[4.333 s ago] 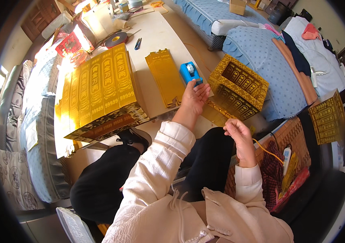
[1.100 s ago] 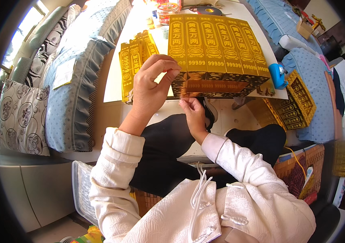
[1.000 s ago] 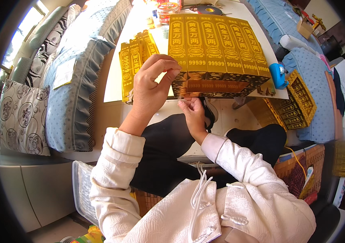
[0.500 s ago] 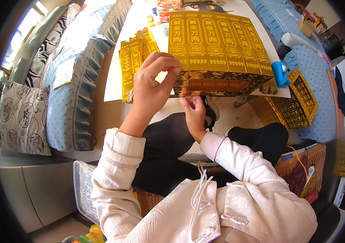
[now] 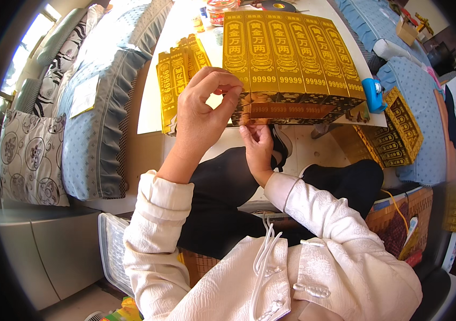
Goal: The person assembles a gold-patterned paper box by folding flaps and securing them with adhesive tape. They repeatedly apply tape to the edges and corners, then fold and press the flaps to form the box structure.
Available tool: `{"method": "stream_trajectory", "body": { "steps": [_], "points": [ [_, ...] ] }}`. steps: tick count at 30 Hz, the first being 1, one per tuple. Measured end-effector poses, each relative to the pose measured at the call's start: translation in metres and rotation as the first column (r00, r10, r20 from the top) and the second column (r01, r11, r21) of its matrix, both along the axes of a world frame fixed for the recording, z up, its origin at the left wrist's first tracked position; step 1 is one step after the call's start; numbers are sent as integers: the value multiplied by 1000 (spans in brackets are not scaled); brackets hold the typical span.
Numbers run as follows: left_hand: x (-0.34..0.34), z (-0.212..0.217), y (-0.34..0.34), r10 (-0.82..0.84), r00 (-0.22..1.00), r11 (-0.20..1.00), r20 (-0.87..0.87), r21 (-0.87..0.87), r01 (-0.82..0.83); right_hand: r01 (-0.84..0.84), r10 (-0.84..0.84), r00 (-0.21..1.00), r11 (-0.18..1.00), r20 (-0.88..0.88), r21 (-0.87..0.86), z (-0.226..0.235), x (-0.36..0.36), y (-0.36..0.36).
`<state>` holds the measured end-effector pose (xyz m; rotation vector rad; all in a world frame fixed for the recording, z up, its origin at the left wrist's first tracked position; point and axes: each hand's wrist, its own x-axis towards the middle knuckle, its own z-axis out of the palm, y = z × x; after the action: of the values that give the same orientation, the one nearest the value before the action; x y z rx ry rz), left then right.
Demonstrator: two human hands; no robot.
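Observation:
A large gold cardboard box [image 5: 292, 51], printed with rows of tall panels, stands on the white table at its near edge. Its dark front side faces me, with a long reddish-brown recess [image 5: 292, 111] in it. At the box's near left corner, my left hand [image 5: 204, 109] is closed, thumb and forefinger pinched together on the edge. Below the front's lower edge, my right hand [image 5: 259, 147] is closed too, its thumb and fingertips pressed against the box's underside. What the fingertips grip exactly is too small to make out. Folded gold cardboard pieces [image 5: 172, 80] lie left of the box.
A blue tape dispenser [image 5: 372, 96] stands at the box's right. Behind it are a red-lidded jar [image 5: 221, 10] and a roll of dark tape [image 5: 279, 5]. Another gold box [image 5: 394, 131] sits low on the right. Blue-covered sofas [image 5: 97, 117] flank the white table [image 5: 150, 115].

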<state>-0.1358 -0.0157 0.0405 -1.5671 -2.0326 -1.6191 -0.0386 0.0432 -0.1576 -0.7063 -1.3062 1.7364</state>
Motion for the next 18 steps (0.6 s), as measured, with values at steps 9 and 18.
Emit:
{"method": "stream_trajectory", "body": {
  "steps": [9,18],
  "points": [
    [-1,2,1,11,999,1000,-34,-17,-12,80,-89,993,989,74,121,-23,-5,9],
    [-1,2,1,0,1000,1000,-4,-20,-1,-225,237,970,957,46,-185,-18,25,22]
  ]
}}
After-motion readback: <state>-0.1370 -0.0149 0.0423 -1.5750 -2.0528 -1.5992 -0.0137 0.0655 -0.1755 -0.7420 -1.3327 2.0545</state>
